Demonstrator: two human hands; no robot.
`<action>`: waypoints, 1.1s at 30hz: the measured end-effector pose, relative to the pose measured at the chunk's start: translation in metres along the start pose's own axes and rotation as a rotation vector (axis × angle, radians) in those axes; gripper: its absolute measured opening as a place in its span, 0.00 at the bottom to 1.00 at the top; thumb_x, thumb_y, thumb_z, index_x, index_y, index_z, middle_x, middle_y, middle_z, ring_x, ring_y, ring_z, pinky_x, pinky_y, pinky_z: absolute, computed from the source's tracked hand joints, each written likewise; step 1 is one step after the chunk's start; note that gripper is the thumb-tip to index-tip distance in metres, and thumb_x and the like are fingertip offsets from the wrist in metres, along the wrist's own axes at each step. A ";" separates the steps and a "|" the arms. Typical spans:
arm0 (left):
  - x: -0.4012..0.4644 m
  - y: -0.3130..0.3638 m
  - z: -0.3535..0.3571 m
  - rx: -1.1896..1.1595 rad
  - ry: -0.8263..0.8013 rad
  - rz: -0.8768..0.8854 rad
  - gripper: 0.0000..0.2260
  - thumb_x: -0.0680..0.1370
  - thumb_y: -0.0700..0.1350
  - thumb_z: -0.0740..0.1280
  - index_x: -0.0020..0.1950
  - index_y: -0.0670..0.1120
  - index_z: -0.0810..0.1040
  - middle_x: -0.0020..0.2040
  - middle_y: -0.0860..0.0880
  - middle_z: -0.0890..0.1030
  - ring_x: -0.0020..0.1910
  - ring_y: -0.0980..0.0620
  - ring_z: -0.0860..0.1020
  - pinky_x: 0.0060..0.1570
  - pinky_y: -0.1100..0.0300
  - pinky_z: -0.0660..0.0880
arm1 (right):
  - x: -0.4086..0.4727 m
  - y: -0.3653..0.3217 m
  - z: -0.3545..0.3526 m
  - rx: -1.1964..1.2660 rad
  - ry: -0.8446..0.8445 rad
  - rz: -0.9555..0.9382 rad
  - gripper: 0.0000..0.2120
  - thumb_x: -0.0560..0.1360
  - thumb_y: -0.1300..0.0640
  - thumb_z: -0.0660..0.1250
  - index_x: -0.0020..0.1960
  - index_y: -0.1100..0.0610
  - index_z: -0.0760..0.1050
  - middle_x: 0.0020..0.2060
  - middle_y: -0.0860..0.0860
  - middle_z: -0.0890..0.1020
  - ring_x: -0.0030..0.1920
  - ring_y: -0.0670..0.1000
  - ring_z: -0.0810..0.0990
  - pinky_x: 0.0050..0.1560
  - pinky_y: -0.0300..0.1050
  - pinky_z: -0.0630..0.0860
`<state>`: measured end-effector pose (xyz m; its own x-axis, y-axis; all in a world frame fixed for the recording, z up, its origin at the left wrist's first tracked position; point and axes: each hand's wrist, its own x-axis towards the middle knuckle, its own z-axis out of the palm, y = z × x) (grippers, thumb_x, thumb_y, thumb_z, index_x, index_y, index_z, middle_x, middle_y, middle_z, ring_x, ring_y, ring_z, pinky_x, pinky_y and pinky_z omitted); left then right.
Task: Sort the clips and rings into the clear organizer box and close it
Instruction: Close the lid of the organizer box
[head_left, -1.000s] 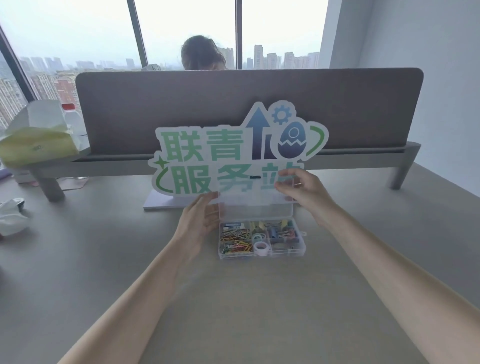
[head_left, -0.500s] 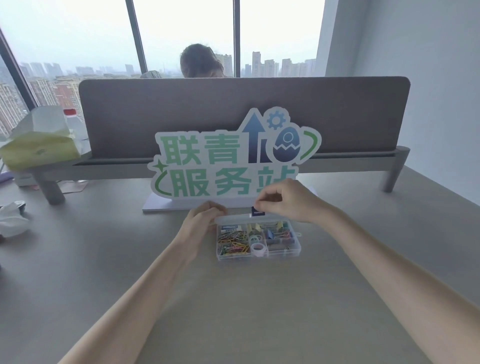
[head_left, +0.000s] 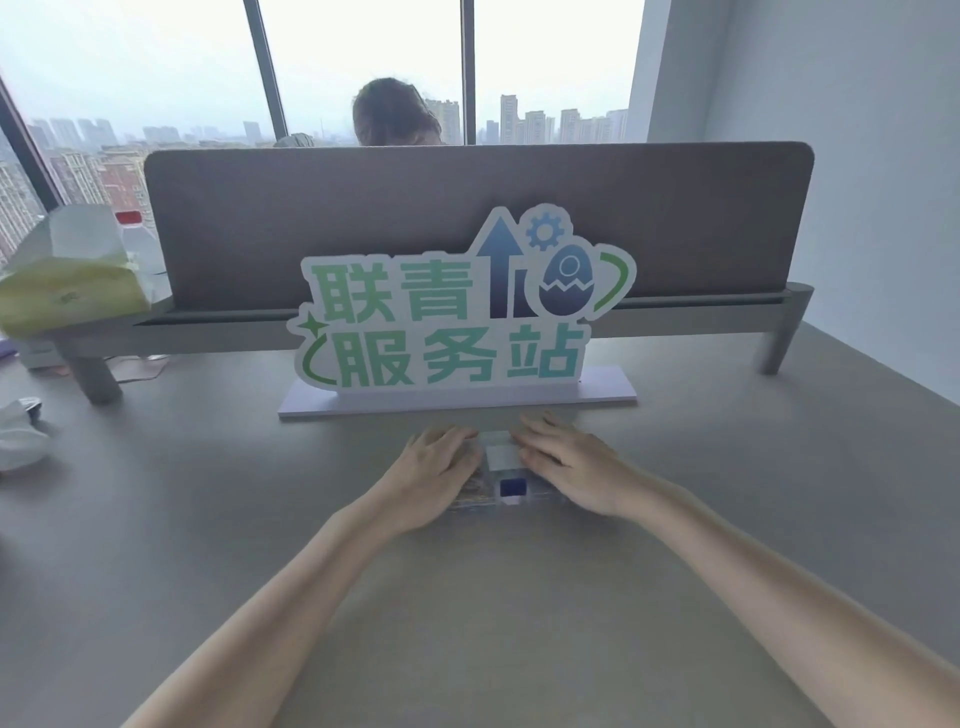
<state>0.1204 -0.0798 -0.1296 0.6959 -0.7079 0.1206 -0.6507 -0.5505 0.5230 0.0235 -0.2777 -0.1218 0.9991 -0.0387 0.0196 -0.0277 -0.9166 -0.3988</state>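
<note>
Clear organizer box (head_left: 503, 470) now lidded, left hand (head_left: 435, 470) and right hand (head_left: 570, 465) pressing flat, open-palmed, gripping nothing

Landmark: standing sign (head_left: 457, 322). Its base lies just behind the organizer box (head_left: 503, 475), blocking passage on the far side. Left, right and near side of the box: bare table (head_left: 493, 613), open to approach. Behind the sign, the divider panel (head_left: 467, 208) closes the far edge

High-rise office: desk (head_left: 156, 545) w/ divider screen (head_left: 467, 218), windows (head_left: 363, 62) onto city skyline.
</note>
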 end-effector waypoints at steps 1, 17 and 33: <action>-0.002 0.000 0.001 0.015 -0.005 0.008 0.18 0.84 0.54 0.52 0.72 0.49 0.66 0.71 0.48 0.68 0.71 0.47 0.64 0.67 0.54 0.62 | -0.001 0.002 0.003 0.003 0.007 -0.006 0.25 0.83 0.43 0.48 0.78 0.49 0.58 0.78 0.46 0.53 0.79 0.48 0.46 0.78 0.53 0.46; -0.007 0.015 -0.007 0.217 -0.155 -0.016 0.18 0.85 0.48 0.45 0.70 0.44 0.63 0.72 0.47 0.62 0.72 0.44 0.59 0.70 0.52 0.57 | -0.001 -0.007 0.010 -0.242 -0.022 -0.062 0.32 0.80 0.38 0.38 0.80 0.53 0.49 0.79 0.50 0.48 0.79 0.48 0.43 0.78 0.47 0.42; 0.000 0.000 0.003 0.210 -0.114 0.005 0.15 0.83 0.53 0.48 0.68 0.51 0.62 0.70 0.47 0.66 0.69 0.44 0.64 0.69 0.51 0.61 | -0.007 0.000 0.011 -0.303 -0.016 -0.175 0.42 0.71 0.25 0.44 0.79 0.46 0.48 0.79 0.49 0.48 0.79 0.50 0.43 0.78 0.51 0.43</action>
<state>0.1197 -0.0814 -0.1320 0.6611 -0.7500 0.0203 -0.7115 -0.6181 0.3343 0.0170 -0.2733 -0.1317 0.9899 0.1334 0.0485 0.1377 -0.9853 -0.1007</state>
